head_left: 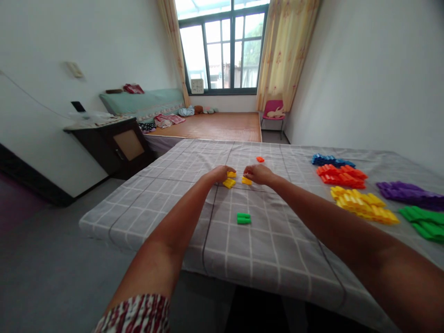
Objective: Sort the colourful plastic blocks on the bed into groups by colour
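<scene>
My left hand (218, 174) is closed with its fingertips on a small yellow plastic block (231, 175) over the checked cloth. Just below it lies another yellow block (229, 184), close against the first; whether the two are joined I cannot tell. To the right, my right hand (259, 174) pinches a yellow block (246, 181), its fingers bent down over the top. A green block (243, 218) lies nearer to me on the cloth, and an orange block (260, 159) lies beyond my right hand.
Piles of blue (331, 161), orange (342, 176), yellow (364, 205), purple (409, 194) and green blocks (423, 223) lie on the right of the cloth-covered table (166, 208). A dark cabinet (121, 145) stands at the left; a bed platform (225, 126) lies beyond.
</scene>
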A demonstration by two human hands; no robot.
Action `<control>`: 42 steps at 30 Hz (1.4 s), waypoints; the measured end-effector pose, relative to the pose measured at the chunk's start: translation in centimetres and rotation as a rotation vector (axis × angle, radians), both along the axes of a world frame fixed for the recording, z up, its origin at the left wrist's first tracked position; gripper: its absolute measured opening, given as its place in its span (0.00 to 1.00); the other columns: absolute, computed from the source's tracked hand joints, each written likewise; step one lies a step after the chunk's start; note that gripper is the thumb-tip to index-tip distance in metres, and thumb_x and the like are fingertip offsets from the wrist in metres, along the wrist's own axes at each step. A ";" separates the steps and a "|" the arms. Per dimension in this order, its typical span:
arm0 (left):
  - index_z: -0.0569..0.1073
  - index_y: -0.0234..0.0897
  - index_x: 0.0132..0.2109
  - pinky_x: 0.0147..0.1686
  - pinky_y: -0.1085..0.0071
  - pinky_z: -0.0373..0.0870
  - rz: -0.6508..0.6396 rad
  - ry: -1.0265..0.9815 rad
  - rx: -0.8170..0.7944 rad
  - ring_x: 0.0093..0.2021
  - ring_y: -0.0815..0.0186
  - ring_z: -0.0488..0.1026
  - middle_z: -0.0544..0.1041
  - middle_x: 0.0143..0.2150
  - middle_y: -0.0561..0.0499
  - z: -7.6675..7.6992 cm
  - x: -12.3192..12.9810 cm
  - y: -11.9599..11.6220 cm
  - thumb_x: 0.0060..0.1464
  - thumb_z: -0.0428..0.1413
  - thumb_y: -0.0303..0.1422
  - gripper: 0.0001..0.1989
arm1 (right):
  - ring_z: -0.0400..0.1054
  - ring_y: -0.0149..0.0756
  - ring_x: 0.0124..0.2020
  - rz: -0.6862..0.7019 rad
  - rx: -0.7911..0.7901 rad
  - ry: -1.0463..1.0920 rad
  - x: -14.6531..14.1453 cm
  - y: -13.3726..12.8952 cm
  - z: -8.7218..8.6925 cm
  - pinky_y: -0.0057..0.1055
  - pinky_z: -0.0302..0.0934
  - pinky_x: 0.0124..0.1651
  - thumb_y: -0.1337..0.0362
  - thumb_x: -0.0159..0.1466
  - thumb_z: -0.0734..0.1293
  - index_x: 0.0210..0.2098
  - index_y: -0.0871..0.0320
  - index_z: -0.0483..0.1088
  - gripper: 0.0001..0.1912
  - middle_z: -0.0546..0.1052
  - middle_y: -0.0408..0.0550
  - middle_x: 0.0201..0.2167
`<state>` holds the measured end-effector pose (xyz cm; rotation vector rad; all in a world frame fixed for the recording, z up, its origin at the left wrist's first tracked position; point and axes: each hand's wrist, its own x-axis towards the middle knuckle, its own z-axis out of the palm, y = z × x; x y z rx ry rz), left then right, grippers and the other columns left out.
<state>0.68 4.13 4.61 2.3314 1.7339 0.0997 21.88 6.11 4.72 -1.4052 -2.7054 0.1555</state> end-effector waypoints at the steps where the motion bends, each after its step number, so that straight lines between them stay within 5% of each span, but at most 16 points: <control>1: 0.73 0.40 0.55 0.45 0.75 0.70 0.023 0.015 -0.014 0.45 0.66 0.75 0.79 0.49 0.49 0.2 -0.1 0.0 0.50 0.53 0.22 0.25 | 0.72 0.38 0.40 -0.022 0.016 -0.019 -0.2 -0.4 0.2 0.29 0.61 0.37 0.55 0.63 0.63 0.41 0.53 0.76 0.14 0.79 0.49 0.40; 6: 0.77 0.40 0.49 0.41 0.75 0.70 0.098 0.140 -0.026 0.41 0.65 0.76 0.80 0.43 0.50 0.7 -1.7 -0.3 0.50 0.57 0.32 0.18 | 0.72 0.43 0.43 -0.024 0.099 0.004 -1.4 -1.3 0.9 0.32 0.63 0.39 0.61 0.64 0.62 0.43 0.54 0.75 0.12 0.79 0.53 0.44; 11: 0.76 0.41 0.51 0.51 0.74 0.67 0.139 0.103 0.098 0.52 0.64 0.72 0.77 0.52 0.50 0.3 -2.3 -0.5 0.51 0.53 0.25 0.20 | 0.71 0.37 0.46 0.443 -0.053 0.147 -4.1 -1.7 -0.2 0.31 0.61 0.50 0.72 0.58 0.66 0.48 0.54 0.73 0.19 0.78 0.46 0.47; 14: 0.73 0.39 0.55 0.56 0.74 0.63 0.121 0.024 0.107 0.55 0.66 0.70 0.75 0.55 0.50 0.3 -1.7 -0.8 0.51 0.49 0.21 0.25 | 0.70 0.39 0.48 0.555 -0.054 0.132 -4.8 -2.3 -1.2 0.35 0.59 0.53 0.71 0.57 0.67 0.50 0.57 0.71 0.21 0.77 0.49 0.47; 20: 0.68 0.40 0.60 0.48 0.76 0.69 -0.030 -0.018 -0.068 0.46 0.68 0.75 0.78 0.50 0.51 0.9 -0.6 -1.6 0.48 0.52 0.23 0.30 | 0.71 0.39 0.43 0.448 -0.051 0.162 -0.6 -1.9 -0.3 0.32 0.62 0.46 0.65 0.55 0.70 0.50 0.58 0.69 0.22 0.75 0.52 0.47; 27: 0.71 0.37 0.56 0.45 0.74 0.70 0.016 0.033 -0.028 0.45 0.64 0.75 0.77 0.50 0.47 0.2 1.7 -1.0 0.49 0.58 0.33 0.26 | 0.69 0.40 0.49 0.056 0.013 0.034 6.1 1.8 1.1 0.30 0.61 0.50 0.74 0.54 0.67 0.51 0.56 0.71 0.25 0.74 0.51 0.51; 35: 0.70 0.34 0.57 0.50 0.72 0.68 -0.090 0.072 0.009 0.50 0.59 0.73 0.75 0.53 0.43 0.0 5.8 -2.1 0.47 0.60 0.42 0.31 | 0.70 0.41 0.48 0.251 -0.081 0.023 4.8 0.2 -0.8 0.32 0.61 0.52 0.71 0.53 0.69 0.50 0.57 0.72 0.23 0.76 0.51 0.48; 42: 0.75 0.41 0.51 0.46 0.72 0.68 -0.111 0.108 0.072 0.46 0.61 0.74 0.78 0.45 0.47 -0.4 7.3 -3.1 0.48 0.59 0.42 0.22 | 0.72 0.40 0.43 0.186 -0.152 0.131 6.9 -2.6 0.3 0.31 0.64 0.46 0.66 0.53 0.72 0.48 0.54 0.74 0.21 0.78 0.47 0.43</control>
